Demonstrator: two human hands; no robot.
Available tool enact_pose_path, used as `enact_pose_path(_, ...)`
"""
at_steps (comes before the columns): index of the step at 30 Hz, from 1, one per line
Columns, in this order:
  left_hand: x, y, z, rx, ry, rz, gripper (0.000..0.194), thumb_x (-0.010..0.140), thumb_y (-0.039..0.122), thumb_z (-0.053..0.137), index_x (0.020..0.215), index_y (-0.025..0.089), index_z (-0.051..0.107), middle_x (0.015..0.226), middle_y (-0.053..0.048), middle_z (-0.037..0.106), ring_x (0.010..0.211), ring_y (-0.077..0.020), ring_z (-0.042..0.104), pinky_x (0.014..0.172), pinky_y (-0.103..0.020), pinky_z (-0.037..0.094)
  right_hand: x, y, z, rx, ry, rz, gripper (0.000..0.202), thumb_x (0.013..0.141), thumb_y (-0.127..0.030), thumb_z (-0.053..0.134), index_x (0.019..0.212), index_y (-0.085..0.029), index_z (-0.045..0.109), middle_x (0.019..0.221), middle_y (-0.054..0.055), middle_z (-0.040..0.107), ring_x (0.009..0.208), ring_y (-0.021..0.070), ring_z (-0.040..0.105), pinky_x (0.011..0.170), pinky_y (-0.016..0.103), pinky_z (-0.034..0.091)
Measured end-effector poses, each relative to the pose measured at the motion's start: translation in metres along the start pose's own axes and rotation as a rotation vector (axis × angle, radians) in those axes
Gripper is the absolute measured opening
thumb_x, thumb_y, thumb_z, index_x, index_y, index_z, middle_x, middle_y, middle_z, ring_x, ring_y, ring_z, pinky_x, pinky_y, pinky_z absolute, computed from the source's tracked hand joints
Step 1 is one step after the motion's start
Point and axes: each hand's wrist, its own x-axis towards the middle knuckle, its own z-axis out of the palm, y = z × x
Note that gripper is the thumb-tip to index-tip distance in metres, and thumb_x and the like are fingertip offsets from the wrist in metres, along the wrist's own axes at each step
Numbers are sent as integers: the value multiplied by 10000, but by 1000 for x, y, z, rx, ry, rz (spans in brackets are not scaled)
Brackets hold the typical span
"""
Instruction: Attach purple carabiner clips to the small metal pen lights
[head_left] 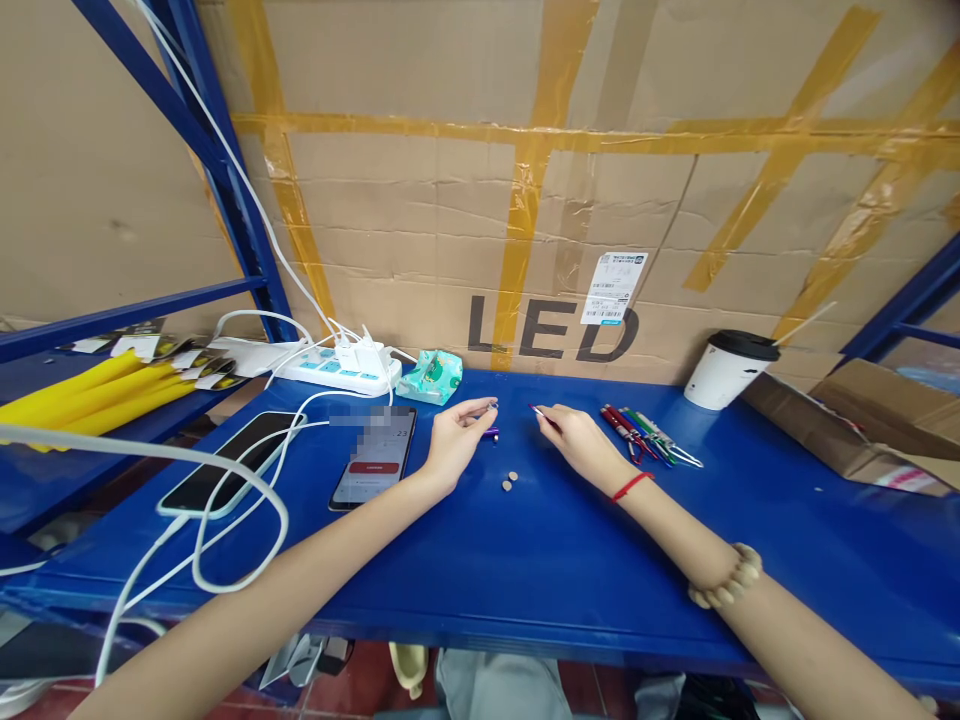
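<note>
Fingers [474,406], left hand [450,442]: pinching a small silvery piece [493,404]. Right hand [581,440]: fingers pinching a slim purple piece [535,409]. Two small discs [507,486]: on blue bench [517,570], between the wrists.

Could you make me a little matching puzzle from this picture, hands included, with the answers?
Column one:
1. Left hand
2. Right hand
3. Two tan discs
4. Paper cup

Column two:
A. Flat on the blue table, between the forearms
B. White with a black lid, near the open cardboard box
C. Beside the phone with the lit screen
D. Holding a slim purple piece, red band at the wrist

Pairs: 1-C, 2-D, 3-A, 4-B
</note>
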Motion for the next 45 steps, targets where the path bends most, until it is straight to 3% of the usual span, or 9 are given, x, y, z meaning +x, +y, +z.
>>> enact_pose_path(2,5,-2,-5,96,20,64,300,701,281,654,966,143,685,947,-69,672,674,-109,550,624,-225,434,-2,5,1,-66,-102,45,297,930,-245,371,883,-151,650,730,63,618,649,173,604,569,249,438)
enact_pose_path(5,8,-5,-9,425,-69,240,215,705,238,651,902,175,708,840,-40,674,657,-118,512,654,-248,424,-5,6,-1,-181,-163,71,265,911,-268,421,933,-178,670,802,67,632,671,170,621,552,239,445)
enact_pose_path(8,4,-8,-9,735,-218,395,164,725,210,639,869,228,715,823,-17,667,759,-152,504,731,-272,413,-6,2,-6,-202,-125,60,234,885,-282,477,1003,-198,660,899,62,629,741,168,623,588,236,465)
enact_pose_path(12,0,-12,-6,964,-356,417,171,775,248,608,916,262,704,881,-20,637,860,-180,476,811,-313,386,-5,-6,-10,-106,-47,71,213,867,-283,505,997,-216,660,953,35,628,805,157,617,588,221,464)
enact_pose_path(19,0,-7,-11,1119,-170,388,296,822,289,546,1110,240,594,1009,-58,518,991,-216,431,876,-357,359,-3,-10,-11,66,17,-61,213,886,-248,459,983,-225,648,926,27,622,776,147,603,627,246,479)
enact_pose_path(23,1,-10,-14,1192,-169,296,210,859,256,471,1002,178,604,1000,-83,519,1008,-239,429,866,-377,367,-3,-13,-9,137,-23,-247,224,895,-244,443,993,-214,642,930,51,613,862,174,586,770,300,485)
enact_pose_path(27,6,-16,-14,1081,-149,246,147,854,206,467,932,169,585,963,-73,554,963,-222,477,862,-374,377,-3,-14,-8,146,-29,-284,246,910,-268,422,1023,-214,634,947,64,606,875,183,571,808,337,470)
enact_pose_path(35,7,-9,-6,431,121,99,93,821,143,489,911,150,511,874,-48,594,691,-124,553,706,-263,434,-4,-20,-11,133,-86,-261,282,916,-331,417,1096,-250,619,1061,67,578,967,197,523,838,368,410)
enact_pose_path(45,-7,-13,7,175,-15,131,136,802,202,516,935,171,516,810,-30,635,701,-115,599,642,-215,445,-5,-33,-1,108,-114,-261,203,881,-304,506,975,-294,686,1093,44,580,998,198,493,802,349,366)
